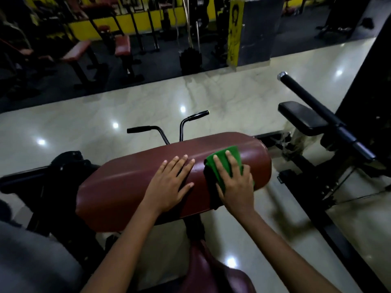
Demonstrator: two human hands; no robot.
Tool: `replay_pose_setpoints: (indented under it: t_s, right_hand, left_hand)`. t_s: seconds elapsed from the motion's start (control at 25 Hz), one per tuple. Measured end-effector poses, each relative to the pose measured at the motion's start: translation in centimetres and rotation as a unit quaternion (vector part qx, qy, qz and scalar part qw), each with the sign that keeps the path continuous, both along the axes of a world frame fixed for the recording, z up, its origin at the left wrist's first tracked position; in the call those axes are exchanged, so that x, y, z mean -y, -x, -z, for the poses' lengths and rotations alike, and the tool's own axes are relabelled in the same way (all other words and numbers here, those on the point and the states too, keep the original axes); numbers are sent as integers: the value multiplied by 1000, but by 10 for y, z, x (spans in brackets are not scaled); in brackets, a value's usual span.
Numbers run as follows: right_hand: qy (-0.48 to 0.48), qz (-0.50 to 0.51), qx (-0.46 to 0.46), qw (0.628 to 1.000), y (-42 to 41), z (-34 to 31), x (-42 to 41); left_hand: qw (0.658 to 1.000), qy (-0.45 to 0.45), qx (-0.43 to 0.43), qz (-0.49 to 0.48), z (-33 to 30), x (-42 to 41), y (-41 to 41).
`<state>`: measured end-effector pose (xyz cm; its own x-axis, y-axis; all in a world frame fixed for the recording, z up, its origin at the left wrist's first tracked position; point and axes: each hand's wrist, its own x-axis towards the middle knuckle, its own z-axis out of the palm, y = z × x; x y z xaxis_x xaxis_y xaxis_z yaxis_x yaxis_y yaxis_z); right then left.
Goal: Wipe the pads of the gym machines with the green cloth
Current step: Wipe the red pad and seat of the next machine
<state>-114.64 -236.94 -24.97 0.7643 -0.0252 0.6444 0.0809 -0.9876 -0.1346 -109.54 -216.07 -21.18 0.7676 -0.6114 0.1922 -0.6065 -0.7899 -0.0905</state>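
A long maroon pad (127,187) of a gym machine lies crosswise in front of me. My left hand (169,185) rests flat on its middle, fingers straight and spread. My right hand (234,182) presses the green cloth (231,153) flat against the right part of the pad, fingers straight on top of it. Part of the cloth shows green beyond my fingertips, and a dark fold hangs below my palm. A second maroon seat pad (211,271) sits below, near my arms.
Two black handlebars (163,132) rise behind the pad. A black padded bench (304,117) with a long black bar (313,98) stands to the right. Glossy pale tiled floor (105,115) lies beyond. More machines with red pads (78,49) stand on dark flooring at the back.
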Motion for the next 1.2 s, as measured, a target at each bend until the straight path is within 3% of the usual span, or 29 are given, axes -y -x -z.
replay_pose_setpoints:
  t_s: [0.12, 0.28, 0.36, 0.52, 0.76, 0.96, 1.04, 1.12, 1.2]
  right_hand:
    - [32, 7, -6, 999, -15, -18, 25]
    - [-202, 202, -3, 958, -3, -4, 24]
    - [-157, 176, -4, 972, 10, 9, -2]
    - [-71, -7, -27, 997, 23, 28, 29]
    - [-231, 126, -8, 965, 25, 32, -18]
    - [5, -50, -15, 999, 29, 36, -21]
    - [-44, 5, -8, 999, 19, 18, -10]
    - [-185, 119, -4, 975, 9, 4, -28]
    - [-180, 110, -18, 977, 13, 0, -69]
  left_hand:
    - [1000, 5, 11, -21, -2, -41, 1]
    - [999, 10, 15, -30, 7, -61, 6]
    - [999, 15, 16, -42, 10, -56, 9]
    - [998, 20, 18, -50, 11, -51, 12]
    - [997, 2, 17, -71, 7, -51, 17]
    - [999, -23, 16, -39, 2, -73, 10]
    - [999, -16, 16, -49, 2, -92, 11]
    - [998, 0, 24, -56, 5, -108, 13]
    - [998, 10, 22, -63, 11, -119, 17]
